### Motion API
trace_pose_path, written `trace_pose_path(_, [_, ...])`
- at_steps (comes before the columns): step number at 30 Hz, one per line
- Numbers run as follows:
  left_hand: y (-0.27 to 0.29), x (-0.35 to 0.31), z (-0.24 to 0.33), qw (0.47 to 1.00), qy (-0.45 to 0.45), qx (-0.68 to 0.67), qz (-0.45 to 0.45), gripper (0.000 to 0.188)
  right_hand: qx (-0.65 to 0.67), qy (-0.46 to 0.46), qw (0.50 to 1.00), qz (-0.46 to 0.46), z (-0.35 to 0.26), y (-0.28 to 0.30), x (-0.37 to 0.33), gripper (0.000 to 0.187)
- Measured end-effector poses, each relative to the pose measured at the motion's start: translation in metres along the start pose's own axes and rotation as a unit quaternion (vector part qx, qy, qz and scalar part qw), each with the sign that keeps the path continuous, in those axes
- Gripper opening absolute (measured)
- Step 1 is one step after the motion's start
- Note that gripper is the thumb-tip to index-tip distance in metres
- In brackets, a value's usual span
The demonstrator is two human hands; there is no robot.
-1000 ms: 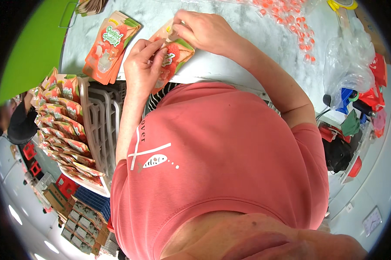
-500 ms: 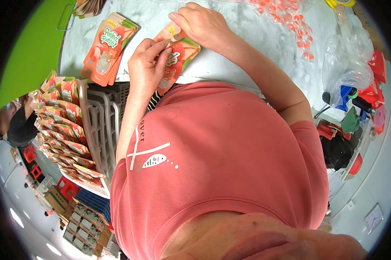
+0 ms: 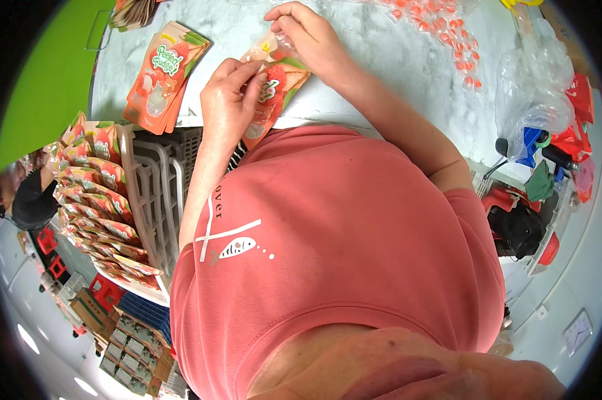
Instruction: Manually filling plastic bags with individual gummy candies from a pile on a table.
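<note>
My left hand [image 3: 231,93] is closed in a pinch on the upper part of a red and green candy pouch [image 3: 282,88] at the table's front edge. The pouch lies tilted, its lower end close to my shirt. Just beyond its pale top end is my right hand [image 3: 312,45], its fingers bent and a little apart. I see nothing held in them. A shiny, clear patch shows at the pouch top beside that hand. To the left, a fanned stack of flat matching pouches [image 3: 159,81] rests on the table.
Small wrapped orange-red candies [image 3: 457,40] lie scattered at the far right. Clear plastic bags [image 3: 534,87] bunch at the right edge. A white crate [image 3: 133,180] at my left holds rows of filled pouches [image 3: 97,200]. More pouches [image 3: 135,15] are stacked at the far left.
My right hand has come off the pouch top and shifted slightly right, its fingers loosening. My left hand keeps its pinch on the pouch, nearly unmoved.
</note>
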State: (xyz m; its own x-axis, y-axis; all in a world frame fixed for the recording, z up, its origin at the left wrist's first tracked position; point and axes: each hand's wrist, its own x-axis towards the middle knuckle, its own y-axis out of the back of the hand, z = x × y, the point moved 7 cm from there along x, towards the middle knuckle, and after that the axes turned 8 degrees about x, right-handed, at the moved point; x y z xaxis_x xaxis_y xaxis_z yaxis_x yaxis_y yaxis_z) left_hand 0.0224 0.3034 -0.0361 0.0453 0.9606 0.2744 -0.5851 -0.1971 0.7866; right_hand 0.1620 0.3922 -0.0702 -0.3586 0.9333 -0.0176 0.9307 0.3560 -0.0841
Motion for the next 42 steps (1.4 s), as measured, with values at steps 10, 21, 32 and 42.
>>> trace_pose_path(10, [0.003,-0.003,-0.001,0.999,0.003,-0.037,0.007,0.018,0.013,0.173,0.984,-0.042,-0.005,-0.005,-0.024,0.032])
trace_pose_path(21, [0.019,-0.018,-0.011,0.99,0.048,-0.129,0.03,0.02,-0.045,0.273,0.952,-0.133,-0.032,-0.017,-0.046,0.045])
trace_pose_path(32, [0.054,-0.032,-0.028,0.969,0.044,-0.213,0.121,0.021,-0.115,0.088,0.989,-0.002,0.017,0.062,-0.047,0.034])
trace_pose_path(42, [0.045,-0.019,-0.009,0.965,0.016,-0.222,0.14,0.024,-0.277,0.23,0.93,0.073,0.025,0.063,-0.065,0.017])
